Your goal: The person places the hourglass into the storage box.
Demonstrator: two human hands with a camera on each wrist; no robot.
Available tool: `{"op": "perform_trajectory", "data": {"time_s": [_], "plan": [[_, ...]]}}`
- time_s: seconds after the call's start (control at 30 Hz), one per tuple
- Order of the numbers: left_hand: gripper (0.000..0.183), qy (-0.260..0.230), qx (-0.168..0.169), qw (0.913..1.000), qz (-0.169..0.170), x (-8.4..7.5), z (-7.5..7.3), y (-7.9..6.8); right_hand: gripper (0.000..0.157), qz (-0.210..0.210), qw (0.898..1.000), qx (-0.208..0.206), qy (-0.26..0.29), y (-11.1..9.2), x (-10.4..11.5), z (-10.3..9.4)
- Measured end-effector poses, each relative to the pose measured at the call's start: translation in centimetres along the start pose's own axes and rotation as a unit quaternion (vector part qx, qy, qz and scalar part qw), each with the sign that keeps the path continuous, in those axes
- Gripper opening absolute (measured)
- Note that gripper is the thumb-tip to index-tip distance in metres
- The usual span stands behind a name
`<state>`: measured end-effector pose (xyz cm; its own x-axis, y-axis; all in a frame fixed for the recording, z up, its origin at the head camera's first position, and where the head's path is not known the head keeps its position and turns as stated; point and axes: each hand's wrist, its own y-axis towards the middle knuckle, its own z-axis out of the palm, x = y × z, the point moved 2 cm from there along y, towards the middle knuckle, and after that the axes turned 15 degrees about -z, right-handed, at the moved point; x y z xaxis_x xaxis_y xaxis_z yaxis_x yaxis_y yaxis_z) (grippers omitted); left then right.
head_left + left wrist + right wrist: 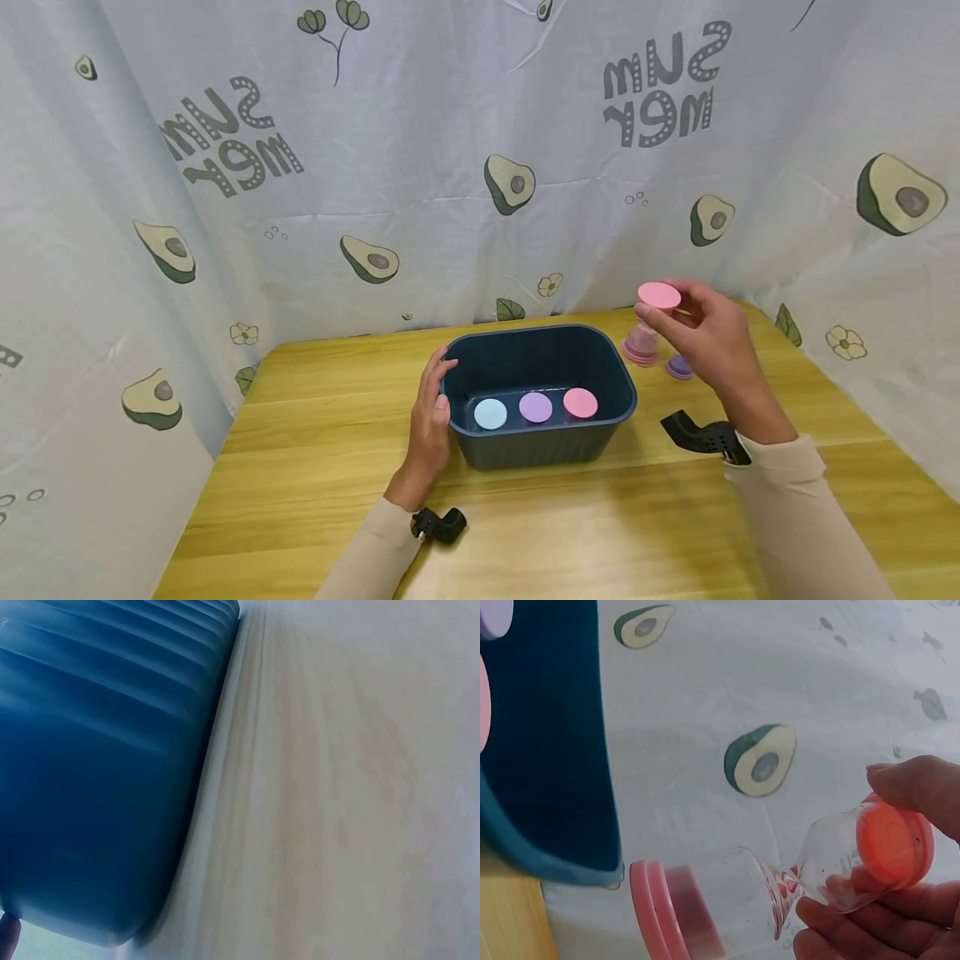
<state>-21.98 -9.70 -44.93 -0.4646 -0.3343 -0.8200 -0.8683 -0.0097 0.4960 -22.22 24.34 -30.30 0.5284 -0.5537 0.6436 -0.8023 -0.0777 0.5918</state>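
Pale sleeves (810, 517) extend over the worktop (300, 450); the right hand (711, 332) pinches the pink-capped sand timer (659, 296) by its upper end, thumb opposite fingers, with the clear glass below the grip, just beside the dark bin (540, 450). The left hand (427, 429), its fingers nearly straight, rests against the bin's left end, three coloured discs (536, 407) showing inside

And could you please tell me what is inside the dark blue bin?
In the bin, a pale blue disc, a purple disc and a pink disc show in a row. Whatever lies directly beneath them is covered, so it cannot be seen.
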Motion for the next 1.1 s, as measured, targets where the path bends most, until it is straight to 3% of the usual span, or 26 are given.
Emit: {"op": "perform_trajectory", "data": {"time_s": [0.37, 0.63, 1.1], "plan": [[0.051, -0.001, -0.003, 1.0, 0.008, 0.0, -0.1, 0.0, 0.044, -0.039, 0.999, 0.021, 0.024, 0.5, 1.8, 2.1], [0.052, -0.011, 0.002, 0.9998, 0.013, -0.3, 0.0, 0.0, 0.044, -0.03, 0.996, 0.05, 0.064, 0.2, 2.3, 3.7], [0.051, -0.01, 0.001, 0.9999, 0.014, -0.3, -0.1, 0.0, 0.047, -0.054, 0.99, 0.114, 0.066, 0.5, 3.0, 6.6]]}}
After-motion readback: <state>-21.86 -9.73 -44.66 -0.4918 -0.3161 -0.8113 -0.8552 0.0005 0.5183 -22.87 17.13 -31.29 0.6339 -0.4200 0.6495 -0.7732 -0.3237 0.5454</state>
